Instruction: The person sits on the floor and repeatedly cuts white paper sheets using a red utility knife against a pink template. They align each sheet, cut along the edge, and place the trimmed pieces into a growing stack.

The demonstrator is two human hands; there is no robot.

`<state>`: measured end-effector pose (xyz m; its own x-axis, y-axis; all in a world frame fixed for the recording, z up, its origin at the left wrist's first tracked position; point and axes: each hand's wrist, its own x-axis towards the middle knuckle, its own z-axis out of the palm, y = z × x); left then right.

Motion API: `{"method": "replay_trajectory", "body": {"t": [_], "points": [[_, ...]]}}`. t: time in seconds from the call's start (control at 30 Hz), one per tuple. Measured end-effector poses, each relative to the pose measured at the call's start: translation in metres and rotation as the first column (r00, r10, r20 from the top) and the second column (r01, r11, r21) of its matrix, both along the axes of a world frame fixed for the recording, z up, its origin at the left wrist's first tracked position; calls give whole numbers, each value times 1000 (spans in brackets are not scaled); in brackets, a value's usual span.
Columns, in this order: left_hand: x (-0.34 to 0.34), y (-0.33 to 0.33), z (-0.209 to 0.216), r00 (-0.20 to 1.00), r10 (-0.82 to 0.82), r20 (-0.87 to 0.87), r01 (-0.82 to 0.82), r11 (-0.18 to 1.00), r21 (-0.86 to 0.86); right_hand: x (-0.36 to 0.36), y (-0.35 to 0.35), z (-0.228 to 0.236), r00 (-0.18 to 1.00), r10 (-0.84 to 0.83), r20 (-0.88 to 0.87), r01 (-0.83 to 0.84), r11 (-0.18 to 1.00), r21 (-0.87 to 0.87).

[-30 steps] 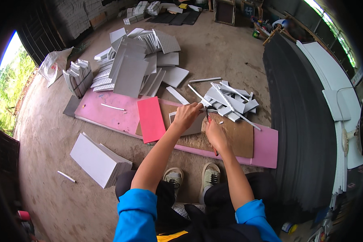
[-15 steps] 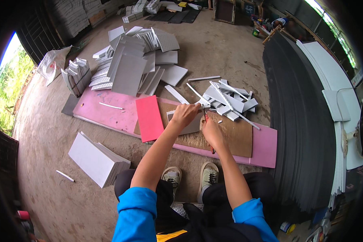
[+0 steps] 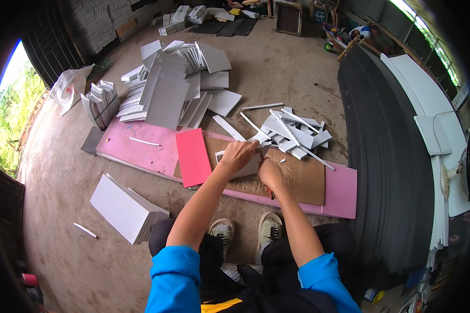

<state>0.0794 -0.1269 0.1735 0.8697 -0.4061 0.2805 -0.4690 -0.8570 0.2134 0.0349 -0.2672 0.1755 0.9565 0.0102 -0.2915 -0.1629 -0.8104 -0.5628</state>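
Biggest thing near you: the stack of dark corrugated sheets (image 3: 386,156) running along your right, w/ white panels (image 3: 428,104) lying on top. In front of your feet sits the long pink foam board (image 3: 141,151) flat on the concrete floor, w/ a brown cardboard sheet (image 3: 303,180) on its right part and a red rectangular panel (image 3: 193,156) resting across its middle. Behind the board, a fanned heap of grey and white flat panels (image 3: 167,94); to the right of that, a smaller pile of white offcut strips (image 3: 292,133). A stack of white rectangular boards (image 3: 122,208) lies by your left knee, well apart from the work. Your left hand (image 3: 238,155) is curled & pressing down on the small grey flat piece (image 3: 250,167), which lies on the cardboard just right of the red panel. Your right hand (image 3: 270,172) is closed, touching the same piece's right edge, approx beside the left hand; what it grips is hidden, can't tell. A thin white strip (image 3: 143,141) lies loose on the pink board, left side.
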Motion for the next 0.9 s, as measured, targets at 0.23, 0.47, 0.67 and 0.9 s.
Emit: {"method": "replay_trajectory", "body": {"t": [0.23, 0.47, 0.67, 0.9], "points": [[-12, -18, 9, 994, 110, -13, -111, 985, -132, 2, -4, -16, 1000, -17, 13, 16, 999, 46], [-9, -28, 8, 974, 210, 84, -198, 972, -127, -11, 3, 14, 999, 1, 54, 4, 997, -76], [5, -21, 14, 996, 92, -4, -92, 992, -84, 7, -5, -2, 998, 48, 40, -45, 996, -79], [0, -23, 18, 995, -23, -93, 15, 997, -82, 4, -18, -111, 906, 153, -395, -194, 979, -66]]}}
